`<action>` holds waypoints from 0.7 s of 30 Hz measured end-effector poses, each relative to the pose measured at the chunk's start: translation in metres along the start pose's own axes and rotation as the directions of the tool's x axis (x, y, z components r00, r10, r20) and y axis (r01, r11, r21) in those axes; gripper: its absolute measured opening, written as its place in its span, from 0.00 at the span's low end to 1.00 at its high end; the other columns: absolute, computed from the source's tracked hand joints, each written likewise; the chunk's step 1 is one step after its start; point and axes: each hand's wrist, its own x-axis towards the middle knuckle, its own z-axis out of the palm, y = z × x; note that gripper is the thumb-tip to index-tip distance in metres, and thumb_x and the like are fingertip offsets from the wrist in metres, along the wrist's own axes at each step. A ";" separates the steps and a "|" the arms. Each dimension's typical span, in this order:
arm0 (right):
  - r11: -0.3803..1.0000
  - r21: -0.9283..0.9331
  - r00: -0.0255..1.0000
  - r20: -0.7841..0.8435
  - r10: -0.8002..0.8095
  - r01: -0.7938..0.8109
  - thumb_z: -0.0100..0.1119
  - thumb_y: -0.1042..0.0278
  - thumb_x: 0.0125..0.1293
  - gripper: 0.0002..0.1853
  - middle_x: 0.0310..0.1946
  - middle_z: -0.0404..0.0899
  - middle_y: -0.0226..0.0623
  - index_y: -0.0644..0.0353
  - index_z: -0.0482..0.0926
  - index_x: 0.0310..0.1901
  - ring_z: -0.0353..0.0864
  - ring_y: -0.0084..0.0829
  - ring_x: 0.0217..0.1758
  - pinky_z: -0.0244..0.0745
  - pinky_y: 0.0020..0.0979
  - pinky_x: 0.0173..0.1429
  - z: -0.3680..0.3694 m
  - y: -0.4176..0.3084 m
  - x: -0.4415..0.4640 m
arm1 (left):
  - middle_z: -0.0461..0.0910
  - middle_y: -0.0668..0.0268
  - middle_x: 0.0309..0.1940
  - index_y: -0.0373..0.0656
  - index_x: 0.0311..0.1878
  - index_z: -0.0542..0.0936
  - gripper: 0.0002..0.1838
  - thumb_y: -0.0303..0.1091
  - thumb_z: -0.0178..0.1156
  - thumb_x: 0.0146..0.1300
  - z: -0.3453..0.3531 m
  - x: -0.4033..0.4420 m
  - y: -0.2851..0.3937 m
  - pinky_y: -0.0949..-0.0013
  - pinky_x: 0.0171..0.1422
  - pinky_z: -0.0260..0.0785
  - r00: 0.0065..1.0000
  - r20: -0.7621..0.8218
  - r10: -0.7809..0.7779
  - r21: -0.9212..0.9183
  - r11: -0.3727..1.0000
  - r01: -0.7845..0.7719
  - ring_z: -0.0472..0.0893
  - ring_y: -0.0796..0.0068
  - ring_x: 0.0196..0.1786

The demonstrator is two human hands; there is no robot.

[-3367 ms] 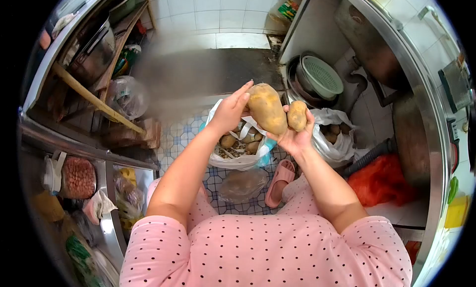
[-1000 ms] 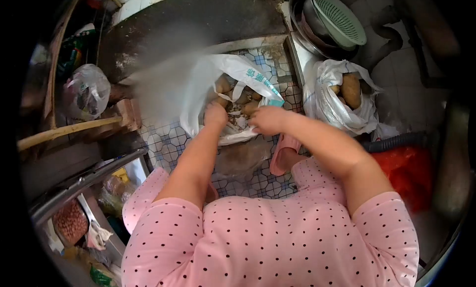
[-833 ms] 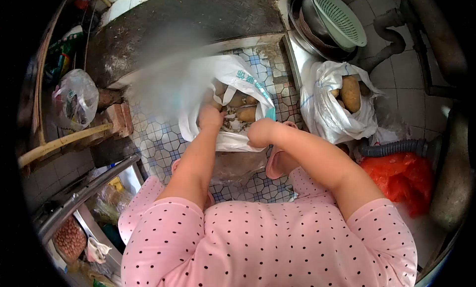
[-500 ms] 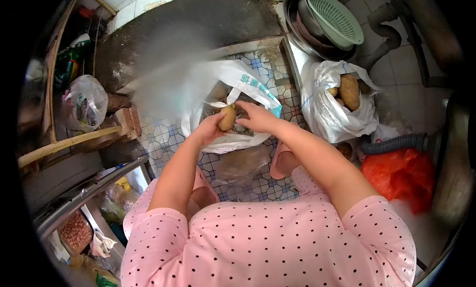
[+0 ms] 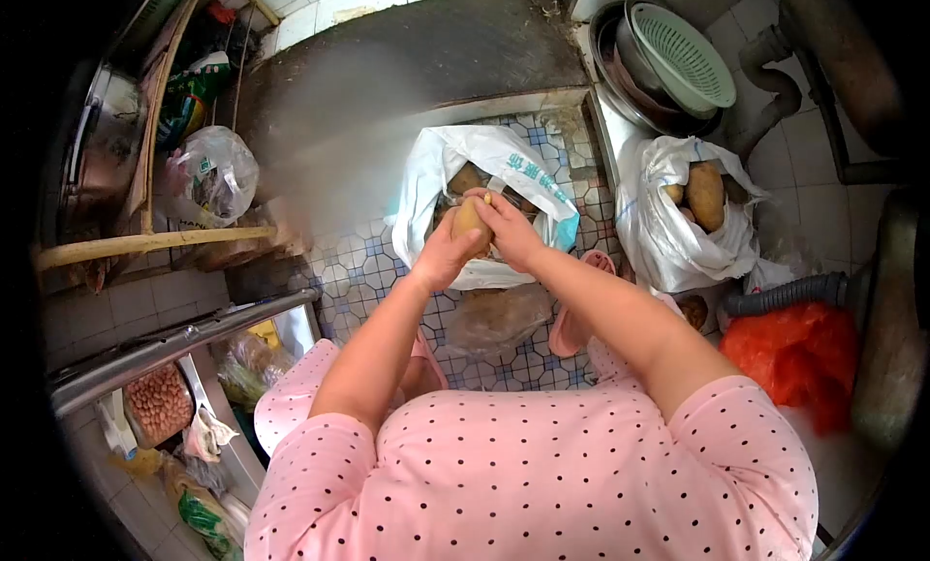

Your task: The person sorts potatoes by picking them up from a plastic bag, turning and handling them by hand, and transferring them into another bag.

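Observation:
Above a white plastic bag [image 5: 418, 198] on the tiled floor, a potato [image 5: 471, 228] is held between my two hands. My left hand [image 5: 444, 255] wraps round its left and lower side. My right hand [image 5: 511, 233] has its fingers closed at the potato's upper right, where a small pale bit sticks up near the fingertips. More potatoes lie partly hidden inside the bag. To the right, a white woven sack [image 5: 668, 233] stands open with a large potato [image 5: 705, 197] and others in its mouth.
Stacked basins with a green colander [image 5: 683, 57] stand at the back right. A red plastic bag [image 5: 794, 353] and a grey corrugated hose [image 5: 787, 295] lie on the right. A clear bag [image 5: 496, 319] sits near my feet. Wooden shelving and a metal rail [image 5: 184, 353] are on the left.
My hands went from holding potatoes up, down into the white bag, then rose with a different potato. The large potato now lies in the woven sack. My right hand has closed onto the held potato.

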 end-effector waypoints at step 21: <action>0.141 -0.986 0.976 -0.063 0.210 -0.094 0.49 0.68 0.63 0.21 0.51 0.77 0.46 0.53 0.72 0.59 0.77 0.42 0.53 0.73 0.39 0.57 -0.064 0.037 0.024 | 0.76 0.60 0.51 0.45 0.65 0.63 0.26 0.42 0.52 0.66 -0.046 -0.010 -0.011 0.63 0.49 0.73 0.970 -0.081 -0.231 -0.359 0.914 0.188 0.80 0.64 0.45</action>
